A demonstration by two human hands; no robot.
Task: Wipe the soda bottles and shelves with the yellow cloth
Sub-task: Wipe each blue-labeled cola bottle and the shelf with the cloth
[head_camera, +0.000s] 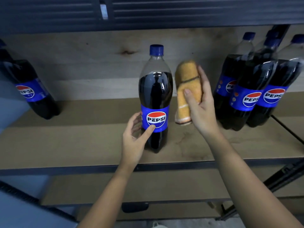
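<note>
1. A Pepsi bottle with a blue cap stands upright near the middle of the wooden shelf
2. The left hand curls round the bottle's lower part, thumb pressed on the blue label just under the logo
3. The right hand grips a folded yellow cloth (striped near its lower edge), thumb across the front, fingers behind it
4. The cloth is held in the air just beside the bottle's right side; I cannot tell whether they touch
5. Three more bottles cluster at the right of the shelf, and another bottle stands at the far left
6. A lower shelf shows beneath the forearms
</note>
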